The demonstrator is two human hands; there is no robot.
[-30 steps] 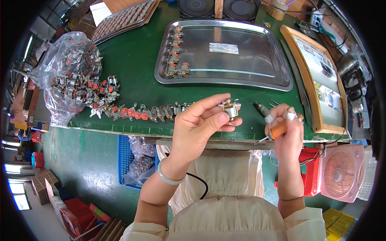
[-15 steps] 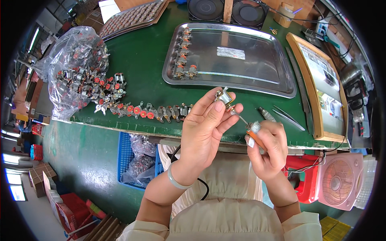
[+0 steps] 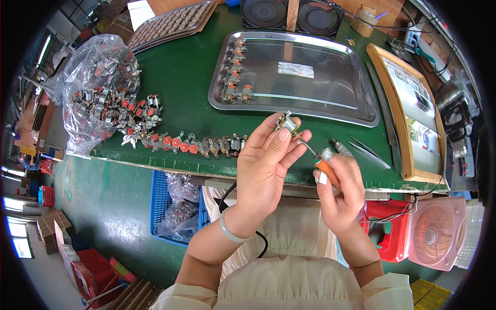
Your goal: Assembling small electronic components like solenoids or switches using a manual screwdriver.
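Note:
My left hand (image 3: 262,168) is raised over the bench's front edge, pinching a small solenoid-like metal part (image 3: 287,123) with a silver body and a brass-coloured frame. In my right hand (image 3: 342,191) is a screwdriver with an orange handle (image 3: 327,171). Its thin metal shaft points up and left, and the tip meets the lower end of the part by my left fingertips. White wrapping covers a fingertip and the thumb tip of my right hand. Similar parts with red discs form a row (image 3: 183,144) on the bench, left of my left hand.
A metal tray (image 3: 330,98) holds several finished-looking parts along its left side. A clear bag (image 3: 77,124) spills parts at left. Tweezers (image 3: 371,153), a knurled metal tool (image 3: 341,147) and a wood-framed board (image 3: 408,111) lie right. A blue crate (image 3: 159,206) stands below; a pink fan (image 3: 438,232) stands right.
My right hand has shifted slightly left and turned the screwdriver, so more of its orange handle shows. The left hand and the part have barely moved.

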